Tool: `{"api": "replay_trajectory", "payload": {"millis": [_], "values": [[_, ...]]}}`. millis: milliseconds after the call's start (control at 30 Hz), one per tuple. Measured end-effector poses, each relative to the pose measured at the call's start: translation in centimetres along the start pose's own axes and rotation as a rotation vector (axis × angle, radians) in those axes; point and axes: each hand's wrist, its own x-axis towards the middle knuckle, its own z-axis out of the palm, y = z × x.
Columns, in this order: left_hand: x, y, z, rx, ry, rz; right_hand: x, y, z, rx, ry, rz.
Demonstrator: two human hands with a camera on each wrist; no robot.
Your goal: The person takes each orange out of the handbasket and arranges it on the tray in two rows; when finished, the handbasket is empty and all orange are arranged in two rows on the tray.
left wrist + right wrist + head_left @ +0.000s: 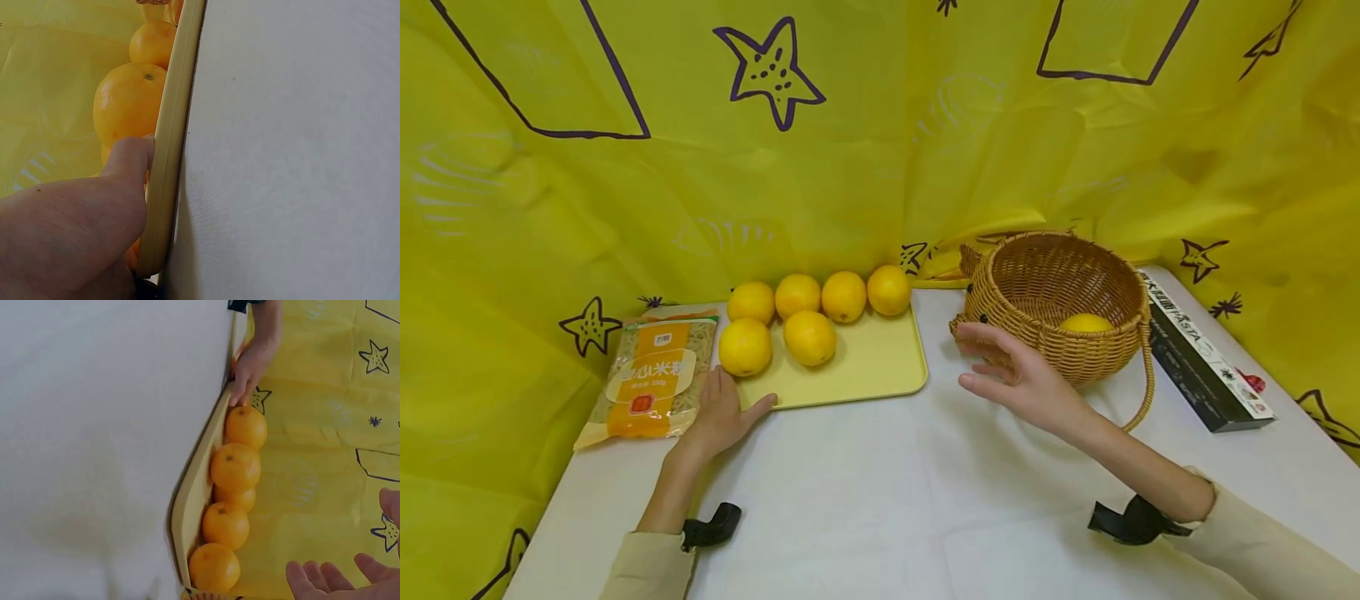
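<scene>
A yellow tray (868, 367) carries several oranges (809, 338), grouped toward its back and left side. My left hand (718, 421) touches the tray's front left corner, its fingers straight along the side and its thumb spread over the front rim. In the left wrist view that thumb (128, 159) lies against the rim, beside an orange. My right hand (1026, 383) hovers in front of a brown wicker basket (1075, 354), fingers apart and nothing in them. Inside the basket lies one orange (1086, 322); its lower part is hidden by the wall.
A bag of rice noodles (651, 379) lies left of the tray, near my left hand. Right of the basket is a black and white pasta box (1206, 358). The basket's handle (1148, 383) hangs down onto the white table. Yellow patterned cloth (850, 167) encloses the back and sides.
</scene>
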Motion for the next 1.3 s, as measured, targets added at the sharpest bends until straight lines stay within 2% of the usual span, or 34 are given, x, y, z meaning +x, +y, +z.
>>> {"api": "replay_trajectory", "payload": {"millis": [133, 267, 400, 500, 567, 700, 767, 967, 1133, 1300], "values": [[-0.1, 0.1, -0.1, 0.007, -0.001, 0.001, 1.0, -1.1, -2.3, 0.046, -0.056, 0.044], [-0.2, 0.2, -0.2, 0.006, -0.009, -0.005, 3.4, -2.2, -6.5, 0.057, -0.23, 0.053], [-0.2, 0.0, 0.0, -0.002, -0.005, 0.001, 6.0, -2.0, -10.6, -0.011, -0.43, 0.023], [-0.1, -0.1, 0.1, -0.004, 0.008, 0.013, 7.9, -1.5, -13.2, -0.079, -0.513, 0.037], [0.0, -0.2, 0.0, -0.001, 0.018, 0.018, 9.1, -1.2, -14.9, -0.14, -0.529, 0.075], [0.0, -0.2, 0.0, -0.008, 0.029, 0.019, 11.0, -1.5, -17.8, -0.312, -0.53, 0.212], [0.0, -0.2, 0.0, -0.013, 0.026, 0.019, 11.8, -1.7, -18.9, -0.352, -0.557, 0.27], [0.0, -0.1, -0.1, -0.011, 0.026, 0.015, 13.1, -1.5, -20.9, -0.339, -0.613, 0.381], [-0.1, 0.0, -0.1, -0.02, 0.036, 0.023, 13.5, -0.4, -21.7, -0.323, -0.61, 0.442], [-0.2, 0.0, -0.1, -0.019, 0.027, 0.02, 13.1, 0.8, -21.8, -0.314, -0.589, 0.465]]}}
